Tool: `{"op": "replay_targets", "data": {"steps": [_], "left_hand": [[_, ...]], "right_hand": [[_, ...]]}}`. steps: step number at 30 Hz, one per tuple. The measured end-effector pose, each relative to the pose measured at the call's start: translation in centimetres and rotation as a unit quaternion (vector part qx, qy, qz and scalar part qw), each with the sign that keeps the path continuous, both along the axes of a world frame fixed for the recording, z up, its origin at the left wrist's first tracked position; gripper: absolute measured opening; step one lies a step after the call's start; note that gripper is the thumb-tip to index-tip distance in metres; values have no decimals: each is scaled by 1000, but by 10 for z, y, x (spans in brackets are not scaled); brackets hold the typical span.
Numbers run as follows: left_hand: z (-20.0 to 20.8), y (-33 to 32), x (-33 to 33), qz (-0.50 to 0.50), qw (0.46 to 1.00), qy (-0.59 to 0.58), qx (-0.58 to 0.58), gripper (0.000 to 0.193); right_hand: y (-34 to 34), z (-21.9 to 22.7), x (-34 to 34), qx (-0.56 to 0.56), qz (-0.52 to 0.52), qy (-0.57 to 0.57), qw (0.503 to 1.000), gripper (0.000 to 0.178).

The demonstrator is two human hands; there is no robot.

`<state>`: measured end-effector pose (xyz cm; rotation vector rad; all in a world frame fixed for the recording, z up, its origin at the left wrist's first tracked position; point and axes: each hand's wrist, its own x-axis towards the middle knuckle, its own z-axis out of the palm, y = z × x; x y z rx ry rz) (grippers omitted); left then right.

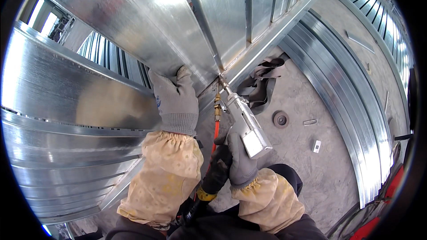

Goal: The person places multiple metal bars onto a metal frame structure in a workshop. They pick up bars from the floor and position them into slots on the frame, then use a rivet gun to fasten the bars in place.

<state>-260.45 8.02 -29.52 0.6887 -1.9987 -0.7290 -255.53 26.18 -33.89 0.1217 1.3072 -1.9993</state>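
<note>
My right hand (243,160), in a grey glove, is wrapped round the handle of a silver pneumatic power tool (248,124). The tool's narrow tip meets the corner where the ribbed metal panel (147,22) joins a long metal rail (271,40). My left hand (177,100), also gloved in grey, grips the panel's near edge, thumb apart from the fingers; the fingertips are partly hidden. A red air hose (216,135) with a brass fitting (217,107) runs between my hands. Beside my right hand is a black object with a yellow band (215,169), whose kind I cannot make out.
Curved metal panels stand at left (66,93) and lie at right (338,80). On the concrete floor (293,151) are grey straps (262,84), a round metal disc (280,119), a small metal piece (310,122) and a white card-like item (316,146). Red objects (393,182) sit at far right.
</note>
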Motion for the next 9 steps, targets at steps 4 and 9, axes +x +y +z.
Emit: {"op": "replay_targets", "data": {"steps": [4,9], "left_hand": [[-4,-4,0,-1,1000,12,-20,35],[0,-1,3,4,999,-23,30,37]], "right_hand": [[-3,0,1,-8,-18,5,1000,33],[-1,3,-3,-13,-12,-8,1000,30]]}}
